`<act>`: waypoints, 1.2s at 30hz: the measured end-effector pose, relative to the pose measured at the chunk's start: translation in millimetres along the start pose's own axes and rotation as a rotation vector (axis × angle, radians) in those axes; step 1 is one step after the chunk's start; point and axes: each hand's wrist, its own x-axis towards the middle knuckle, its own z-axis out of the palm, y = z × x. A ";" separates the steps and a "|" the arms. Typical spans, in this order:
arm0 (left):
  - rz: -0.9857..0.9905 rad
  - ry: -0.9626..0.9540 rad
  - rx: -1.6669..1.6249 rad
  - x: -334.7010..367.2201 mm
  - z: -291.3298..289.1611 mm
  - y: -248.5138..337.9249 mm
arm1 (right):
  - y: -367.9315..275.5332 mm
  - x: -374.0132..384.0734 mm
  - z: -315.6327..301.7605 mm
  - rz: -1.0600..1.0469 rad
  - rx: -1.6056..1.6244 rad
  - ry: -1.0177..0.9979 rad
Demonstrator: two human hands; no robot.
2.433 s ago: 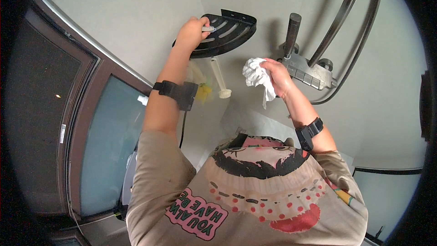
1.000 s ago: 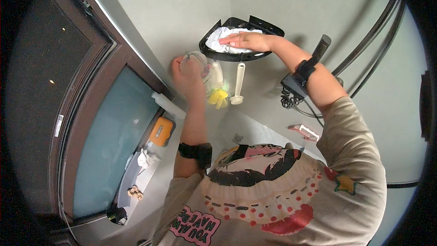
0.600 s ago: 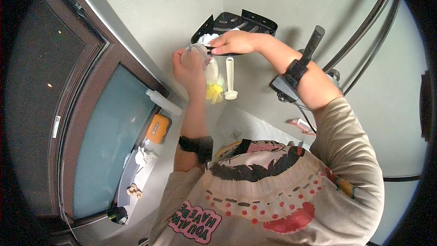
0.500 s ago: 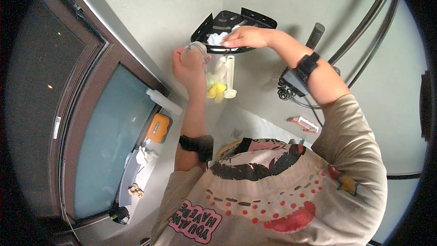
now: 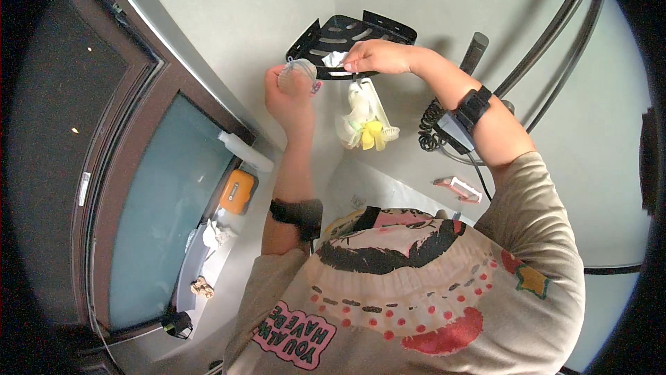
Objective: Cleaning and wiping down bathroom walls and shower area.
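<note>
My left hand (image 5: 286,97) is raised left of a black corner shelf (image 5: 340,35), its fingers closed round a pale mesh-like bundle (image 5: 298,75) with a bluish-grey cord and a small pink bit. At the shelf's front rim, my right hand (image 5: 380,57) has thumb and fingers pinched on a white crumpled cloth (image 5: 334,60); the fingers hide part of it. Below the rim hang a white long-handled brush (image 5: 378,108) and a whitish bath puff with a yellow flower-like part (image 5: 372,135), touched by neither hand.
A dark handset (image 5: 474,52) with a coiled cord and black hoses are on the right wall. To the left stands a brown-framed glass door (image 5: 166,215). Low beside it are an orange case (image 5: 238,192), a white tube (image 5: 244,151) and a crumpled white cloth (image 5: 218,234).
The hanging brush and puff have swung to the right and tilted. Less of the white cloth shows on the shelf, and my right fingers pinch closer to the rim. My left hand stays nearly in place.
</note>
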 end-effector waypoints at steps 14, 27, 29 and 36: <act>-0.027 -0.043 0.067 19.2 33.8 12.3 | 48.0 14.4 -7.1 -0.131 0.023 0.251; 0.292 -0.171 0.536 62.1 59.6 -33.1 | 47.5 0.8 -48.4 0.255 -0.850 0.194; 0.326 -0.141 0.577 57.3 61.0 -28.8 | 50.7 -0.2 -41.9 0.215 -0.886 0.280; 0.339 -0.110 0.596 50.0 64.3 -19.8 | 55.5 1.5 -9.4 -0.006 -0.554 0.417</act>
